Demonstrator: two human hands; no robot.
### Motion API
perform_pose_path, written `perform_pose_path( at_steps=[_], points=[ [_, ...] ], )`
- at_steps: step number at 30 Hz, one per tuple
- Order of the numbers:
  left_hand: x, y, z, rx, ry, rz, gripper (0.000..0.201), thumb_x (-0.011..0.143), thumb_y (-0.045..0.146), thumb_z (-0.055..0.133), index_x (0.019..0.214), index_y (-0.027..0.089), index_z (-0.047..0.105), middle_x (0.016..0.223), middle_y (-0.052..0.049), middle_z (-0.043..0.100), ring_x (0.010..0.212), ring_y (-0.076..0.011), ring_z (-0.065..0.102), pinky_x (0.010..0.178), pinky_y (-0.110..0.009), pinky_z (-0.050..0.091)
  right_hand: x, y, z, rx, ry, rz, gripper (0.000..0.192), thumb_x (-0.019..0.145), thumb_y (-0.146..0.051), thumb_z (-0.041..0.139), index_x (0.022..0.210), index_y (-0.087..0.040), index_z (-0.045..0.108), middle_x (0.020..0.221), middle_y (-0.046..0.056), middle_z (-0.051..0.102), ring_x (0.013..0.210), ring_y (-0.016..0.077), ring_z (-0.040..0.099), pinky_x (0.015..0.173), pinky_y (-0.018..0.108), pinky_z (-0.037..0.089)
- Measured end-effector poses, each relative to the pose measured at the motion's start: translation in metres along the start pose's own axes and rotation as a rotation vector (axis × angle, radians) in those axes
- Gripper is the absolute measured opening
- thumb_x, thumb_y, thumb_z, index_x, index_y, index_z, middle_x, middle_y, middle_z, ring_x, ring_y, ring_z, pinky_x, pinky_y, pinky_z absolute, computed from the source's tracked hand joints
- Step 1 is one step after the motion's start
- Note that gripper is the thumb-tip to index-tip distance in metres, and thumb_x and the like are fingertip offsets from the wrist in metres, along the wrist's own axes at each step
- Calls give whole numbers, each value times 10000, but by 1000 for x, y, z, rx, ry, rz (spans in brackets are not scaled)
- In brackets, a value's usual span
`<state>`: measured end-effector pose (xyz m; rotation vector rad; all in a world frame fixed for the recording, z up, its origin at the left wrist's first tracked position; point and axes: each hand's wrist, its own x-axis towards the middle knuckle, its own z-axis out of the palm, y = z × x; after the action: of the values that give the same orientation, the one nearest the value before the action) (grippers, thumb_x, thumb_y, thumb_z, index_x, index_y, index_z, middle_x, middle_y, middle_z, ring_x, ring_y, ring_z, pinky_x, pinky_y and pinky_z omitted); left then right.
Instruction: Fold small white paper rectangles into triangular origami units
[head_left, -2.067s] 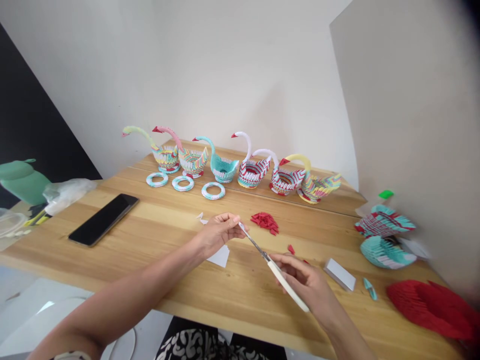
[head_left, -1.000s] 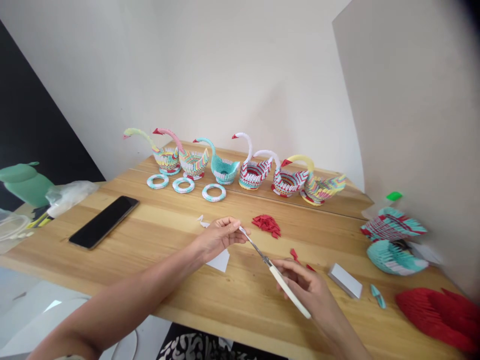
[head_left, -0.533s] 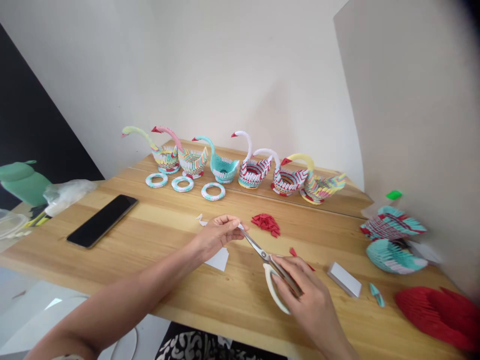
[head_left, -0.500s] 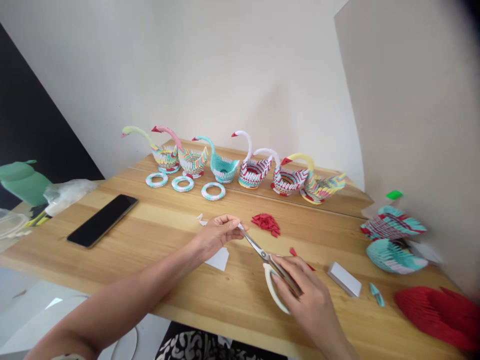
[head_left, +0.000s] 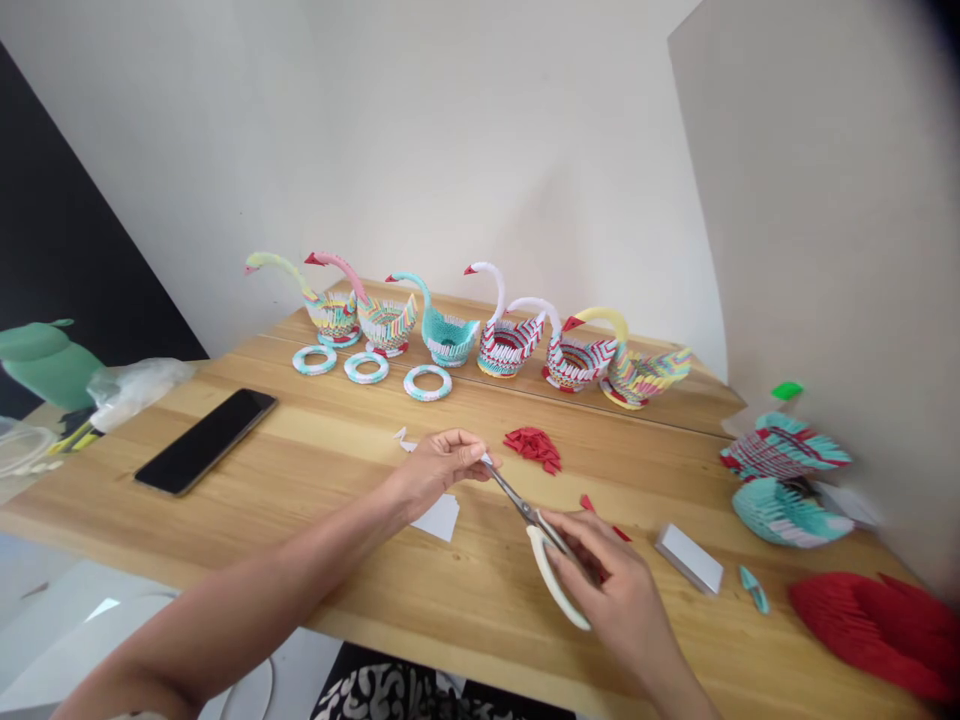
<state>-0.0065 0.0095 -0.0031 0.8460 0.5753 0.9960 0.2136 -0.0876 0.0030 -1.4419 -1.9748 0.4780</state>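
My left hand [head_left: 439,468] pinches a small white paper piece [head_left: 486,460] at its fingertips above the wooden table [head_left: 337,480]. My right hand [head_left: 611,590] grips white-handled scissors [head_left: 536,540], whose blades point up-left and meet the paper at the left fingertips. A white paper sheet [head_left: 441,517] lies on the table under my left hand. A small heap of red folded paper units [head_left: 534,447] sits just beyond the scissors' tips, with a few red bits [head_left: 587,503] beside my right hand.
Several modular paper swans [head_left: 450,335] line the table's back, with three paper rings [head_left: 367,368] before them. A black phone [head_left: 206,440] lies left. A white block [head_left: 690,560], teal and red paper pieces [head_left: 787,500] and a red heap [head_left: 877,625] lie right.
My right hand turned the scissors from edge-on to handle loops showing and slid its fingers into them. The left hand stayed pinching the paper at the blades.
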Motion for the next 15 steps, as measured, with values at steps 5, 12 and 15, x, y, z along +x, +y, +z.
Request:
perform_pose_path(
  at_steps=[5,12,15],
  points=[
    [2,-5,-4,-14,41,7,251,678,313,767,737,121,616,742,-61,707,742,-162,658,767,-303,478,0,-7,8,-93,53,-56,237,880,-275,513,1079,-214,626,1019,85,647,929,215,626,824,335,507],
    [6,-7,-5,43,166,64,268,651,296,782,758,106,625,756,-70,711,757,-186,666,817,-355,473,2,-17,17,-269,53,-123,257,899,-243,463,1111,-196,601,1017,91,619,850,201,642,768,318,522],
    [7,-6,-4,20,179,78,271,645,297,785,753,109,623,748,-62,708,737,-181,664,815,-362,472,5,-16,15,-278,73,-123,252,900,-263,465,1100,-205,608,998,82,620,822,197,646,743,311,524]
  ],
)
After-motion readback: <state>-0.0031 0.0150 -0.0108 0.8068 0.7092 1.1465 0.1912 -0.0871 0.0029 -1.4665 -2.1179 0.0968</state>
